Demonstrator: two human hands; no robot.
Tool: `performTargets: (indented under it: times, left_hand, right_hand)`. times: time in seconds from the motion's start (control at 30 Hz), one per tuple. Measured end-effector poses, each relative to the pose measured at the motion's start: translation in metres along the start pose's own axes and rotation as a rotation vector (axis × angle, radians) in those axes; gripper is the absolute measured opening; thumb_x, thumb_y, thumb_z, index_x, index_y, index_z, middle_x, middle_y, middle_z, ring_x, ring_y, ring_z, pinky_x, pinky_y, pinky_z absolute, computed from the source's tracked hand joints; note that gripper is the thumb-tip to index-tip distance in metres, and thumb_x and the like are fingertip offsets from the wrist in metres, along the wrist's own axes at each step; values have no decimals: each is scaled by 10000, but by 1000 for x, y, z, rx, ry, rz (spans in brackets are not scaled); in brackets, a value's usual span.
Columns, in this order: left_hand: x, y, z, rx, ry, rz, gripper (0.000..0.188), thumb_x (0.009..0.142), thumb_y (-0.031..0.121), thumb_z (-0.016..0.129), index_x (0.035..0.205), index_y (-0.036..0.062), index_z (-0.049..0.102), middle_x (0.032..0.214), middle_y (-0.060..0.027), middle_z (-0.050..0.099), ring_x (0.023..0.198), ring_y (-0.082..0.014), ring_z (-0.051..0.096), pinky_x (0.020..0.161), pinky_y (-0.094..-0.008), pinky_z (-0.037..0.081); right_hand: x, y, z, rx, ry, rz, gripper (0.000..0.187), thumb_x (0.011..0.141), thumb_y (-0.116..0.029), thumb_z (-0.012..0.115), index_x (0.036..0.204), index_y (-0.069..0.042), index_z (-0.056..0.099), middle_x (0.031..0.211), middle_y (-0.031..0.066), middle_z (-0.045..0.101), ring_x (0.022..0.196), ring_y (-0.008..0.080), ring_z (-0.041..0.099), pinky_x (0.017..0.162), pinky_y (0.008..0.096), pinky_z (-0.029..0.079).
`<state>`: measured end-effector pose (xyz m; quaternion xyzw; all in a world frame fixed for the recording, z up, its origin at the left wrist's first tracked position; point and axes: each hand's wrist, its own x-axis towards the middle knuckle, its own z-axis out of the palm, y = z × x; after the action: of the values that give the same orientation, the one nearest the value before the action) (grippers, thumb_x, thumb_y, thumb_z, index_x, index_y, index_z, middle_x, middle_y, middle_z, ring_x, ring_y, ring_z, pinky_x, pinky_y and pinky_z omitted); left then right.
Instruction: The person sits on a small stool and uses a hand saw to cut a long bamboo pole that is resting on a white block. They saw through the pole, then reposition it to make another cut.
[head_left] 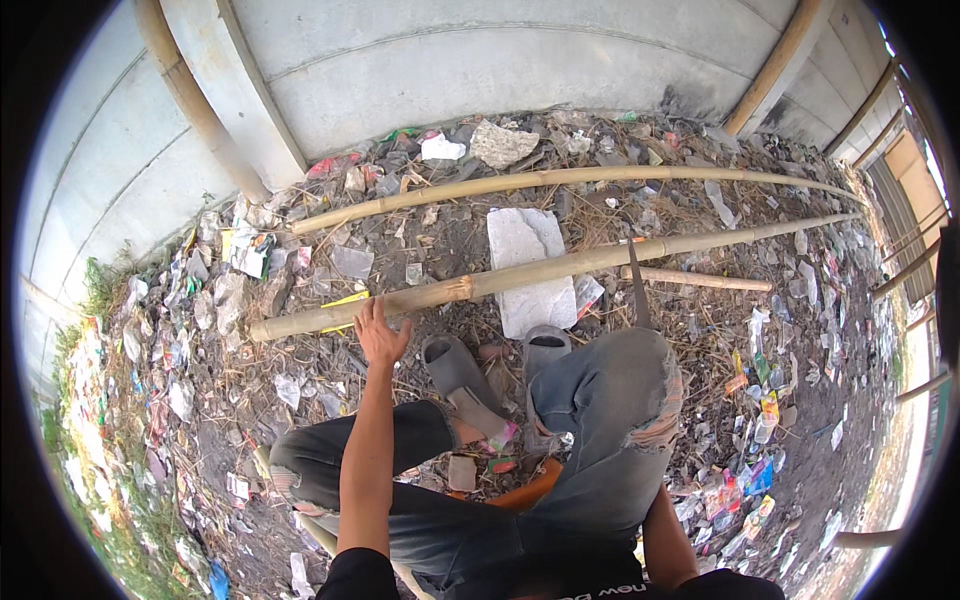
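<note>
bamboo pole [560,268]: under the left hand [378,335], reaching rightward from it over a white slab [535,308]; left hand: palm down near the thick end, fingers slightly parted, thumb out, not clenched; right hand: hidden, state cannot be told; dark tapered blade [638,290]: well right of the left hand, crossing the pole, contact unclear; step, as judged: steadying, best with firm downward pressure, pole seated against rolling, fingers clear of the edge; pole: smooth, tan, round, ringed at nodes; slab: flat, rough, chipped-edged
</note>
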<state>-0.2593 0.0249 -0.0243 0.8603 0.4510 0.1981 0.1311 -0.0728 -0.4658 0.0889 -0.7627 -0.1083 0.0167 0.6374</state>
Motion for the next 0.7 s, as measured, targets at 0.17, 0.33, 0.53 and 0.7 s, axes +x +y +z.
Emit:
performTargets:
  times: [0.17, 0.33, 0.53, 0.7]
  left_hand:
    - [13, 24, -12, -306, 168, -23, 733, 810, 294, 775, 1448, 50, 506, 1447, -214, 530, 1355, -419, 485, 1169, -529, 365]
    - [3, 94, -10, -480, 153, 232, 658, 808, 215, 762, 1406, 50, 544, 1416, -233, 547, 1318, -441, 508, 1121, -522, 420]
    - [8, 154, -5, -639, 41, 341, 635, 816, 198, 753, 1407, 80, 552, 1405, -222, 563, 1334, -433, 505, 1095, -519, 452]
    - [33, 141, 29, -397, -15, 244, 664, 705, 75, 703, 1357, 47, 582, 1332, -210, 610, 1274, -428, 573, 1113, -487, 445]
  right_hand:
    - [-65, -35, -61, -61, -38, 56, 235, 932, -225, 687, 902, -2, 622, 722, -9, 576, 643, 83, 528, 582, 277, 436]
    - [-67, -33, -56, -80, -43, 89, 238, 963, -233, 679, 914, -5, 632, 725, -19, 579, 638, 69, 530, 571, 265, 432]
    - [3, -6, -2, -59, -36, 94, 245, 1001, -241, 670, 929, -8, 643, 728, -30, 583, 632, 53, 532, 558, 251, 427]
    - [40, 7, 17, -77, -24, 208, 239, 980, -226, 686, 874, -14, 657, 638, -61, 538, 576, 33, 488, 503, 251, 369]
